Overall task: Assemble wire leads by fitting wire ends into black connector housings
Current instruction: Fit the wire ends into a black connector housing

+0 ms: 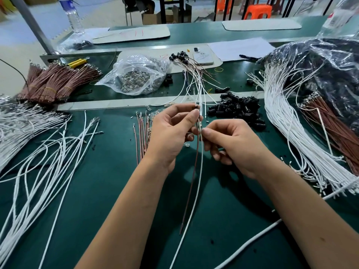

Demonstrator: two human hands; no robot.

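- The desk [101, 191] is a green mat crowded with stock: loose white wires [44, 152] to the left, a big white wire bundle [281, 121] sweeping down the right, brown wire bundles [56, 82] at far left. The work itself happens in the air above the middle of it.
- The left hand [171, 131] does the holding. Its grip is closed on a small black connector housing [197, 108], pinched between thumb and fingertip at the top. To do this step well, I judge it should keep the housing steady with its opening facing down toward the incoming wire.
- The right hand [231, 144] does the feeding. Its grip pinches the white wire [196, 200] just below the housing. Holding that close to the tip looks right, since a thin lead would buckle if pushed from farther down.
- A brown wire [191, 189] hangs beside the white one from the same spot. It seems to be seated in the housing, but I cannot confirm that.
- The pile of black housings [239, 109] lies near, just beyond the right hand, handy for the next lead.
- Finished leads [194, 74] fan out behind the hands.
- Hard to make out: the housing is mostly hidden by fingertips, so its cavities and the white wire's terminal cannot be seen, nor how far it is inserted.
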